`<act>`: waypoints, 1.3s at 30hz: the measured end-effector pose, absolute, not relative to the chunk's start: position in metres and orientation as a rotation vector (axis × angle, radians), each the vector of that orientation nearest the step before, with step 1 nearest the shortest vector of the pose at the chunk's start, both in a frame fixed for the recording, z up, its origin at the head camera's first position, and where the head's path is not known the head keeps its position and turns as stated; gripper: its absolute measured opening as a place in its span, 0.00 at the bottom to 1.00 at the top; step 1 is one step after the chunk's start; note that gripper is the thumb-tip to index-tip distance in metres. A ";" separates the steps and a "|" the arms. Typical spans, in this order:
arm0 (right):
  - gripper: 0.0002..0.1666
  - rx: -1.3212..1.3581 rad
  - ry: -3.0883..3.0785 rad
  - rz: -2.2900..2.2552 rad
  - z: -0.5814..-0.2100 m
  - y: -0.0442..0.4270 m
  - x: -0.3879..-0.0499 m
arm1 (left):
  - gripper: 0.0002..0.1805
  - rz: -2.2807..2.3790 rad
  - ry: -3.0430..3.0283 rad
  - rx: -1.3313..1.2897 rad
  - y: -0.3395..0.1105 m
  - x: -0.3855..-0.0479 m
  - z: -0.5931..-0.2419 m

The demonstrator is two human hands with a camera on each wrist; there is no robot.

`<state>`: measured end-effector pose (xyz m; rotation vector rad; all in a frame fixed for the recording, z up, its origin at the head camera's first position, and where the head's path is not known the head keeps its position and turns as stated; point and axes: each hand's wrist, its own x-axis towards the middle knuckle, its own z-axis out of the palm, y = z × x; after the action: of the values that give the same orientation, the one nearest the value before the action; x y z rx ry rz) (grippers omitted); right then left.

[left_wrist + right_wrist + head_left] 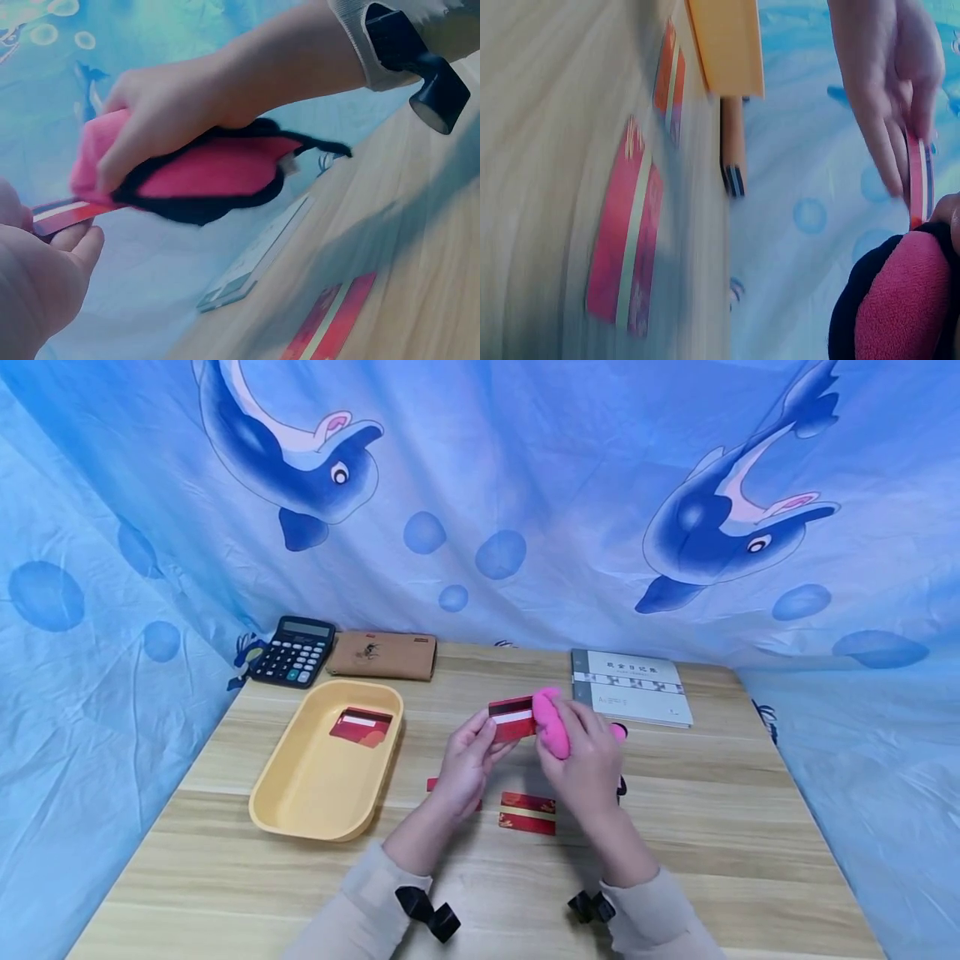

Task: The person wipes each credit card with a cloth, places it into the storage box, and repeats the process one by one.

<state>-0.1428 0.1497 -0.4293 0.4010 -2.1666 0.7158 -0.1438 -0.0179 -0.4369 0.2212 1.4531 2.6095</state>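
My left hand [461, 764] pinches a red bank card [510, 731] by its left end, with the dark stripe and white strip facing up. In my right hand [588, 764] is a pink fuzzy cloth [551, 727] with black edging [195, 215], gripped against the right end of the card and covering that end. Below the hands, a red card with a pale band [528, 825] lies on the table. Another red card [669, 82] rests to its left, partly hidden by my left hand in the head view.
A yellow tray [262, 814] on the left holds one red card [360, 727]. Behind it are a black calculator [294, 652] and a brown wallet [382, 656]. A pale account book [633, 687] lies at the back right of the wooden table [712, 843].
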 end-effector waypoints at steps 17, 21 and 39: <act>0.27 0.456 -2.132 0.764 -0.432 0.147 -0.145 | 0.22 2.636 1.369 0.177 -0.021 -0.141 -0.438; 0.28 0.400 -2.160 0.753 -0.435 0.158 -0.148 | 0.17 2.640 1.383 0.078 -0.025 -0.142 -0.438; 0.25 0.312 -2.166 0.839 -0.448 0.186 -0.148 | 0.19 2.728 1.472 -0.406 -0.042 -0.152 -0.443</act>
<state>-0.1485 0.1856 -0.4480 0.3119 -2.1659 0.8392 -0.1522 -0.0424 -0.4429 -0.4058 1.4719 2.7283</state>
